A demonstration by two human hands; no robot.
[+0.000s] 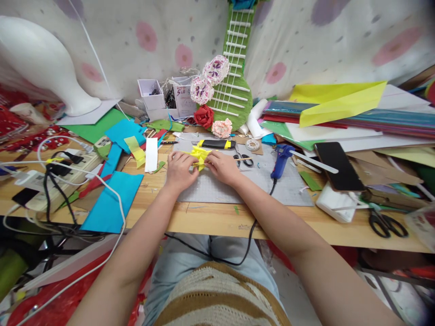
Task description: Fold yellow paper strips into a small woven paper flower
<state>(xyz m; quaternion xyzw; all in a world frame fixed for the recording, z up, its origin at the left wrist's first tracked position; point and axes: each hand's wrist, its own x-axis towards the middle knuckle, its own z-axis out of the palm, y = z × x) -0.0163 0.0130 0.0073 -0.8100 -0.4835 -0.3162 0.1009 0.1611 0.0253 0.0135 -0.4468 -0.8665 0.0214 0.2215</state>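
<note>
A small folded yellow paper piece lies on the grey cutting mat in the middle of the wooden table. My left hand pinches its left side with curled fingers. My right hand presses and grips its right side. Just behind the paper lies a black and yellow utility knife. Small scissors rest right of my right hand.
A blue glue gun with its cord sits right on the mat. A black phone, black scissors and stacked coloured sheets fill the right. Blue paper, a power strip and cables lie left. Paper flowers stand behind.
</note>
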